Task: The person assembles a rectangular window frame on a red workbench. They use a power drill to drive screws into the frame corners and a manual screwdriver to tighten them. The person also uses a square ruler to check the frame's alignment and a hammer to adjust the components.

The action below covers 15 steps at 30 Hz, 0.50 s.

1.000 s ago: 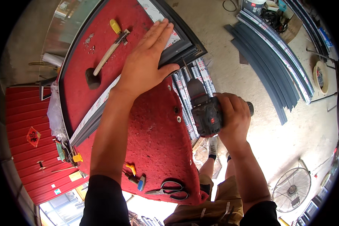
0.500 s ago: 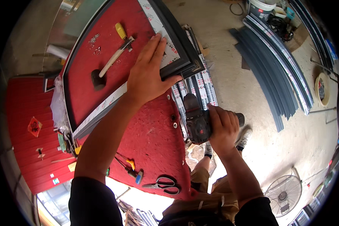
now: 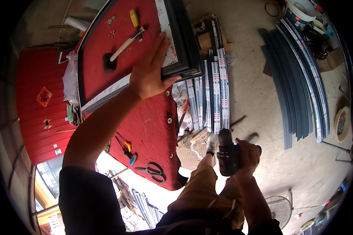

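Note:
My left hand [image 3: 150,72] lies on the near corner of a dark metal window frame [image 3: 190,58], its fingers stretched over the white-filmed inner strip and its thumb along the outer edge. My right hand [image 3: 248,159] is wrapped round the handle of a black cordless drill [image 3: 228,156], held off the table's right side, apart from the frame. Inside the frame, on the red-covered table [image 3: 149,129], lie a black-headed mallet [image 3: 121,50], a yellow-handled tool [image 3: 134,18] and several small metal pieces [image 3: 110,21].
Scissors [image 3: 155,171] and a blue-ended hand tool [image 3: 132,158] rest near the table's front. Film-wrapped profiles [image 3: 215,90] stand beside its right edge. Dark strips [image 3: 288,94], a bucket [image 3: 300,13], a bowl [image 3: 342,124] and a fan [image 3: 278,209] are on the floor at right.
My right hand has drawn the drill away from the frame's corner, toward me and to the right. My left hand stays on the frame. The whole view has shifted.

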### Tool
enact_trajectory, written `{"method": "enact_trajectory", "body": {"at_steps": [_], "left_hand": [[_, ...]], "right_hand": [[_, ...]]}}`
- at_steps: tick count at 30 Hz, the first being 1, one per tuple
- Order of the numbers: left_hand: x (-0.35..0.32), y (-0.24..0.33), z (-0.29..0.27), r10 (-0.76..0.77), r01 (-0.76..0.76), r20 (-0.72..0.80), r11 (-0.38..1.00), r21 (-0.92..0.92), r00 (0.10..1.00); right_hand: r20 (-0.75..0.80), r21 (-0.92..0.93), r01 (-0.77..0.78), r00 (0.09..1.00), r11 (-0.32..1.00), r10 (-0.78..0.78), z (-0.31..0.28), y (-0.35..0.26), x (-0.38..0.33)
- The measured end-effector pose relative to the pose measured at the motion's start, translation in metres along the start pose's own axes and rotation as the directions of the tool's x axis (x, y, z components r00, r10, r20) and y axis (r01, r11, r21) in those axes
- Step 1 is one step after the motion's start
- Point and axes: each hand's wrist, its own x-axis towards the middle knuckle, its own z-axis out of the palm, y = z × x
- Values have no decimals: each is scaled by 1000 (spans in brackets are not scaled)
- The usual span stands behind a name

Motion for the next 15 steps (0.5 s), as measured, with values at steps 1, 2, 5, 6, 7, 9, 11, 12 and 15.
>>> {"method": "enact_trajectory", "body": {"at_steps": [1,2,5,6,7,9,11,12,15], "left_hand": [[1,-1,-1,41,-39,-34,997,61,999],[0,-2,-1,59,-56,-40,996,76,997],[0,-3,0,62,-60,-31,995,77,998],[-1,-2,-1,54,-52,-30,996,77,998],[-2,-2,-1,39,-37,-17,996,86,999],[-3,-1,-1,18,-17,-6,996,89,1000],[-4,-1,1,-13,11,21,995,97,1000],[-3,0,2,-19,17,21,996,90,1000],[-1,-1,3,-6,6,9,996,91,1000]], "right_hand": [[12,10,6,1000,1000,-6,-8,2,3],[3,-14,-14,1000,1000,14,-16,4,6],[0,-41,-40,999,998,40,-34,14,13],[-15,-37,-28,999,999,28,-37,16,19],[-31,-34,-17,999,999,16,-40,17,26],[0,1,-12,1000,1000,12,-47,16,38],[13,189,-57,998,980,56,-50,17,44],[20,184,-59,998,981,56,-53,17,47],[147,353,-211,975,912,168,-67,16,60]]}}
